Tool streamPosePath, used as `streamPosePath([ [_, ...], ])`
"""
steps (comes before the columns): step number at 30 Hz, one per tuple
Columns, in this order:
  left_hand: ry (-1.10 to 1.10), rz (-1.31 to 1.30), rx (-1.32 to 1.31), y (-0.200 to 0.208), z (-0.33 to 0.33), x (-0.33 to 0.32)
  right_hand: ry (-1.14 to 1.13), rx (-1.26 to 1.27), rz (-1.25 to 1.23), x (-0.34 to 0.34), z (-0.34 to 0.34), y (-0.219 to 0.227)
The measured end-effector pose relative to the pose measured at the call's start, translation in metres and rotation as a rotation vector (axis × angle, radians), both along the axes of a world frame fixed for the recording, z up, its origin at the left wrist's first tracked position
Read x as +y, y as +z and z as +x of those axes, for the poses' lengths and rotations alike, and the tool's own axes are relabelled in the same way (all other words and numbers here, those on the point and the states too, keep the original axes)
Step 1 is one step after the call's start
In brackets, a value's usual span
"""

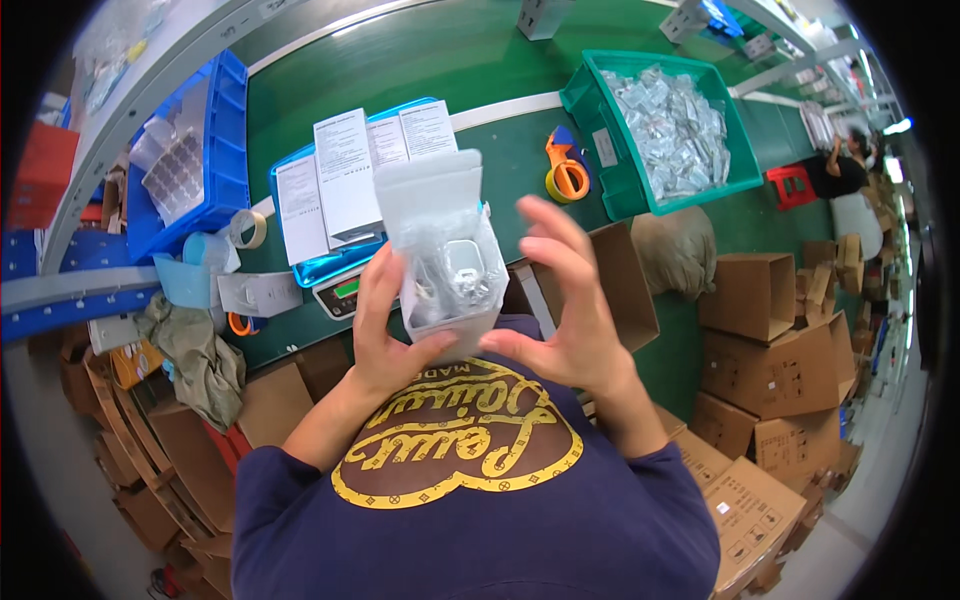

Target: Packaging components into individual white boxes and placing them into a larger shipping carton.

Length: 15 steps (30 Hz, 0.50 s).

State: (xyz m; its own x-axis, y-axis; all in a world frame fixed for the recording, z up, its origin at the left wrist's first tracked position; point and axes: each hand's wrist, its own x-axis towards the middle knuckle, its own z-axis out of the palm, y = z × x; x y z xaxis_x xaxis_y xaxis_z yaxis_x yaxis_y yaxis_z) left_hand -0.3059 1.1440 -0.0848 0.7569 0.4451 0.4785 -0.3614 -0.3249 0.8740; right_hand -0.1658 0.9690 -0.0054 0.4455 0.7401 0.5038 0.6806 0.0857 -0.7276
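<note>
My left hand (380, 335) grips a small white carton (430, 195) by its left side, fingers behind and thumb at the near edge. The carton's lid flap stands up. Inside lies a white square-cornered device (464, 262) in clear plastic wrapping; its exact kind I cannot make out. To the right of the carton, my right hand (575, 310) is open with its fingers spread. The right thumb tip is by the carton's near right corner; whether it touches I cannot tell. Just beyond are several printed white cartons (345, 170) in a blue tray (290, 160).
A scale (335, 295) sits under the blue tray. On the green bench stand a green bin (605, 185) of clear-bagged parts, an orange tape dispenser (568, 178) and a blue bin (232, 150). Brown cardboard boxes (770, 370) are piled at right. Another person (845, 170) is far right.
</note>
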Motion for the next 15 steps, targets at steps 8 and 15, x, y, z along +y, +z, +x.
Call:
streamPosePath([
  [8, -0.366, -0.189, 0.455, 0.026, 0.023, 0.001, 0.022, 0.612, -0.139, 0.007, -0.007, -0.046],
  [15, -0.438, -0.358, 0.598, 0.025, 0.045, -0.017, 0.034, 0.715, -0.177, 0.0, 0.029, -0.02],
])
